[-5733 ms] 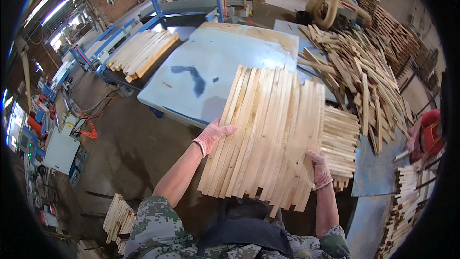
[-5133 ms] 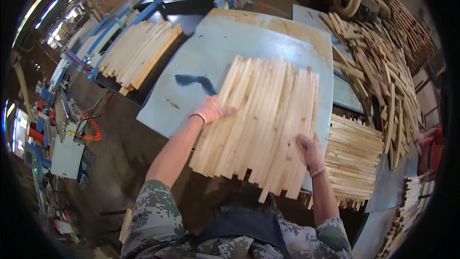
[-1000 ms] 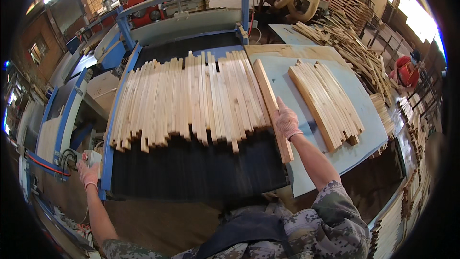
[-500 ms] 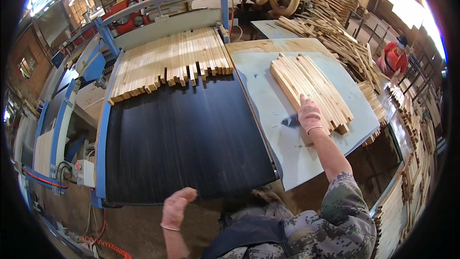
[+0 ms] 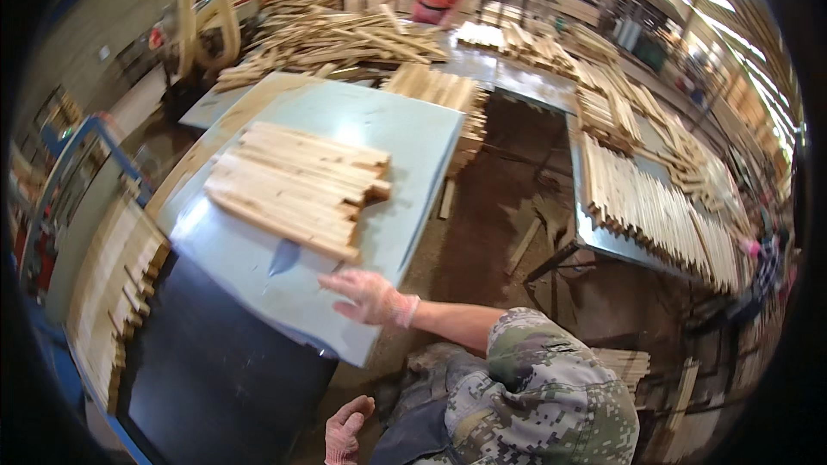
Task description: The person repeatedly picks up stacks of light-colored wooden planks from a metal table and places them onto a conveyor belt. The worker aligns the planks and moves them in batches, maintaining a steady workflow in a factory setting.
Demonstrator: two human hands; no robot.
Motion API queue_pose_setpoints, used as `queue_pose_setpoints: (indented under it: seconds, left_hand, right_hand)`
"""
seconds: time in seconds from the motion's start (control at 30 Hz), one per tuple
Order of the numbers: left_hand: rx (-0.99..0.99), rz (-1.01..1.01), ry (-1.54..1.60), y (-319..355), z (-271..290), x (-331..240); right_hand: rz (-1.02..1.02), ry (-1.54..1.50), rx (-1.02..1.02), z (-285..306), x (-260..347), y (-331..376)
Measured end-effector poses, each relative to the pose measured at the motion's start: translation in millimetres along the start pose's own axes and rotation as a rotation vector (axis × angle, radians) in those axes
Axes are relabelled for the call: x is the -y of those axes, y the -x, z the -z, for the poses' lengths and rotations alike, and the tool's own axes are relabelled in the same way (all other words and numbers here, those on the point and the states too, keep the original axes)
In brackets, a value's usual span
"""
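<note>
Here we are leaning over the pale blue flat worktable (image 5: 405,146), with the black conveyor belt (image 5: 215,379) lying at its lower left edge and carrying a row of pale wooden slats (image 5: 108,293). On the table a stack of short light-wood slats (image 5: 297,185) is resting. Our right hand (image 5: 369,294), gloved, is hovering flat and spread wide just below that stack, not touching it. Our left hand (image 5: 346,430) is hanging loosely curled and empty near our body.

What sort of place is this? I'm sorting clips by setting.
Probably a woodworking shop or timber mill: stacked pale wooden slats on a light blue worktable, a black conveyor belt, and heaps of cut strips.
</note>
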State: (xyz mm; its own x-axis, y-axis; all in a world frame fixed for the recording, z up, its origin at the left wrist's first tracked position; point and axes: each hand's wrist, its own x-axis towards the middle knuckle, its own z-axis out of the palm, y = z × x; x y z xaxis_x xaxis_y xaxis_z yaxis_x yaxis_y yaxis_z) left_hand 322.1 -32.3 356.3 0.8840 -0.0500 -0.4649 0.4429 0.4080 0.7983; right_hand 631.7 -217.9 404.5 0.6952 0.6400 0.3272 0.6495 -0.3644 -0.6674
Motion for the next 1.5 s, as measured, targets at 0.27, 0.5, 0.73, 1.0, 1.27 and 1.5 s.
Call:
queue_pose_setpoints:
  seconds: [0.27,0.5,0.73,1.0,1.27,1.5]
  left_hand:
    - [0.213,0.145,-0.338,-124.6,-132.0,-34.7]
    - [0.465,0.208,-0.359,-258.5,-345.7,6.9]
    - [0.681,0.359,-0.486,-343.2,-462.4,33.3]
    - [0.581,0.444,-0.523,-488.5,-517.6,19.3]
    - [0.658,0.353,-0.596,-670.0,-615.0,-9.7]
    - [0.837,0.308,-0.758,-782.2,-722.0,-42.3]
  right_hand:
    - [-0.789,-0.032,0.031,91.0,-135.8,245.7]
    - [-1.491,-0.088,0.134,136.6,-261.2,504.0]
    - [-1.839,-0.341,-0.347,124.2,-285.9,619.5]
    - [-2.007,-0.652,-0.318,133.6,-326.3,589.1]
    - [-1.802,-0.331,-0.226,255.0,-430.2,510.9]
    - [-1.649,-1.043,-1.095,329.4,-551.4,493.1]
